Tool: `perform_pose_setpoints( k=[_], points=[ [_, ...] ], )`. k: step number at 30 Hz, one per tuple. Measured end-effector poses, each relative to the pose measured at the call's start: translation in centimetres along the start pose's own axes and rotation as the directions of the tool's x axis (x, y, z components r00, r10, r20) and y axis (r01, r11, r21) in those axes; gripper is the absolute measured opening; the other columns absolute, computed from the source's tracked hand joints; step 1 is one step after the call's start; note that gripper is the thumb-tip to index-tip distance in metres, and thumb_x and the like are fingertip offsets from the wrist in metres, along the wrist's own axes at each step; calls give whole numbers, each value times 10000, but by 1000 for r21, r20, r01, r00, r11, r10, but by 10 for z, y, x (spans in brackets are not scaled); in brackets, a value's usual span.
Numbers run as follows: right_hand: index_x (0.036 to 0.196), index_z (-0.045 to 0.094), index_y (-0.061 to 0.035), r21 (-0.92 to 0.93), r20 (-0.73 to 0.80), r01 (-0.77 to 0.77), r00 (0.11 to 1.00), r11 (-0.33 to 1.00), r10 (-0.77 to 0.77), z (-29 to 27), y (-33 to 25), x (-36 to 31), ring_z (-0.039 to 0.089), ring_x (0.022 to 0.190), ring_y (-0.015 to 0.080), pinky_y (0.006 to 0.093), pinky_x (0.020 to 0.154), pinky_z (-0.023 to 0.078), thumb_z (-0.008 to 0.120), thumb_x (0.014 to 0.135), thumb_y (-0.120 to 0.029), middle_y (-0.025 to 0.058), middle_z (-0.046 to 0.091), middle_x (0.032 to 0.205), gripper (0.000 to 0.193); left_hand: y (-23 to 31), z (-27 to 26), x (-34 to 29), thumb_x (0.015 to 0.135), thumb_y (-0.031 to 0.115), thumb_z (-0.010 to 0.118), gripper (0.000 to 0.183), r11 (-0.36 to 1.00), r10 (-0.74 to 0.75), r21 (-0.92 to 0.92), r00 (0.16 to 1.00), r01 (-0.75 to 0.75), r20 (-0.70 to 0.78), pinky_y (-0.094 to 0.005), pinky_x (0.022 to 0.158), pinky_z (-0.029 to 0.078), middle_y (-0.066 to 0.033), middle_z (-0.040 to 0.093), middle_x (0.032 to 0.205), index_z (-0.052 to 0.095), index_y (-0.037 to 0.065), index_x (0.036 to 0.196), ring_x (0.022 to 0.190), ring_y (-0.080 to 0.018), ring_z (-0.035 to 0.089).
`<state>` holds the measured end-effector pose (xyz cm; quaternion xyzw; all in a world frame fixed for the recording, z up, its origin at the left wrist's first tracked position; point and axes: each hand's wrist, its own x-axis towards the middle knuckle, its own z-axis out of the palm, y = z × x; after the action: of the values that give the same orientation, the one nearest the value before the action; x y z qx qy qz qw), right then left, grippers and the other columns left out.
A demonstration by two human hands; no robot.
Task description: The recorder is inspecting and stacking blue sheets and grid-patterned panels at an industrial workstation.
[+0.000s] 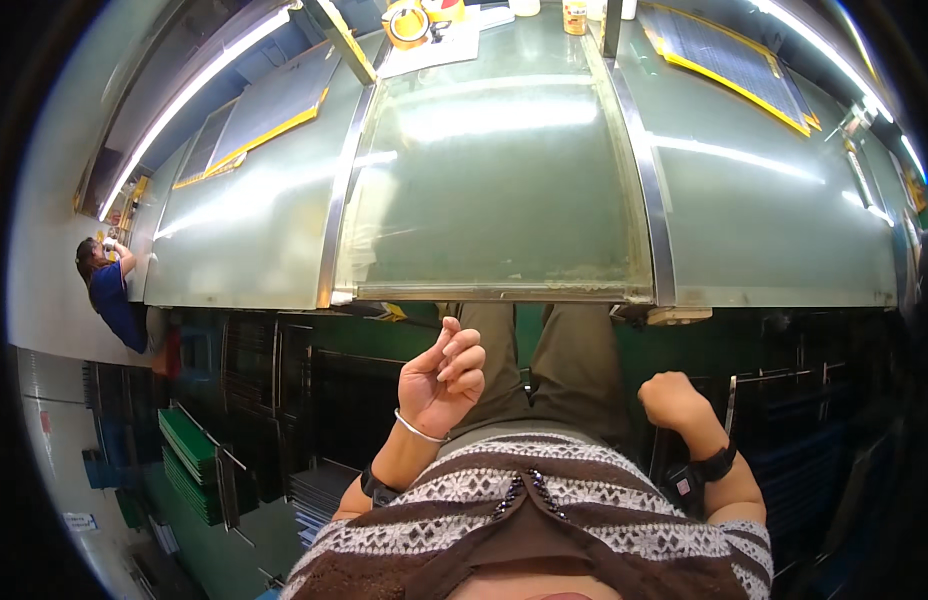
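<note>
My left hand (444, 377) is raised over my lap, palm turned up. Its fingers are curled in toward the thumb, and nothing shows in them. A silvery bangle (420, 428) circles that wrist. Off to the right of my legs, my right hand (678, 400) is closed in a fist; its inside is hidden from view. There is a dark band (714, 464) on the right forearm. Both hands are on my side of the glass-topped workbench (484, 215), apart from its front edge.
Tape rolls (408, 25) and a small jar (575, 16) stand at the bench's far side. Yellow-edged panels (729, 58) lie far right, with similar panels (274, 105) far left. Metal uprights (342, 40) rise from the bench. Green boards (194, 460) are racked low left. A person (117, 300) works at far left.
</note>
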<state>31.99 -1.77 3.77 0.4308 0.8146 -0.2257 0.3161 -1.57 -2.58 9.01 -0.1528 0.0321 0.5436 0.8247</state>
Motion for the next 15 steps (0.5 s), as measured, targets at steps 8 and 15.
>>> perform_pose_setpoints(
  k=[8,15],
  points=[
    [760,555,-54,280,-769,445,634,851,-79,-76,-42,-2,574,722,294,379,647,462,614,788,-115,99,589,712,90,-4,-3,3,943,82,458,158,1000,-16,-1,999,16,-28,-224,515,296,-19,408,793,556,63,1065,604,-99,365],
    [774,593,-28,263,-840,612,525,746,-134,-107,-78,28,582,716,306,371,638,460,629,780,-69,123,604,745,55,17,-21,-21,900,61,531,191,875,140,484,967,-21,-211,-217,493,301,24,368,601,553,19,1085,529,-81,344]
  ],
)
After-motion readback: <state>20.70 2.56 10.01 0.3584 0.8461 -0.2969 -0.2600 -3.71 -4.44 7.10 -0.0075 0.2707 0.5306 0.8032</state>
